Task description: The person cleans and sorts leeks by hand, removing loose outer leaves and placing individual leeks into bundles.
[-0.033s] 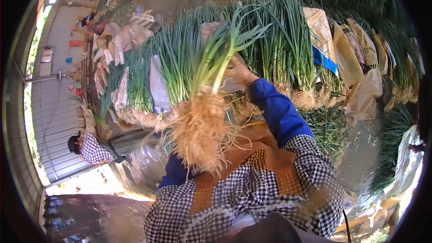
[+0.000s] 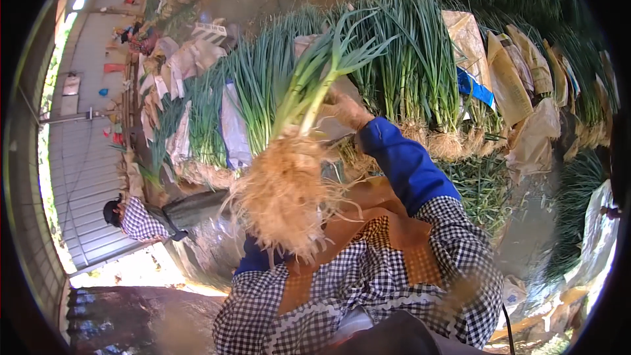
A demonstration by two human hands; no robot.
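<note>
Held up directly at the hands, a bundle of long green-leaved onions with pale stalks (image 2: 294, 135), leaves pointing away and roots toward the body. Close against the stalks on their right side, the bare right hand (image 2: 350, 110), fingers bent and partly covered; too hidden to tell a firm pinch from a mere touch. Behind the bundle's shaggy straw-coloured root mass (image 2: 279, 190), the left hand, out of sight, with only a dark blue left sleeve (image 2: 259, 256) showing on the near side; spread or closed, cannot tell. In the way of the view there, that same root mass, overlapping the orange-brown apron (image 2: 420, 250).

Just beyond the hands, a dense row of green onions (image 2: 411, 59), roots on the near side. Left of the hands, a whitish sheet (image 2: 235, 125) within more onions; farther left, well apart, a co-worker (image 2: 143, 221) in a checked top and dark cap, near a grey ribbed wall (image 2: 85, 184). Right of the hands, past the blue right sleeve (image 2: 407, 164), loose green leaves (image 2: 476, 190), a bright blue sheet (image 2: 474, 89) and tan woven sacks (image 2: 506, 79).
</note>
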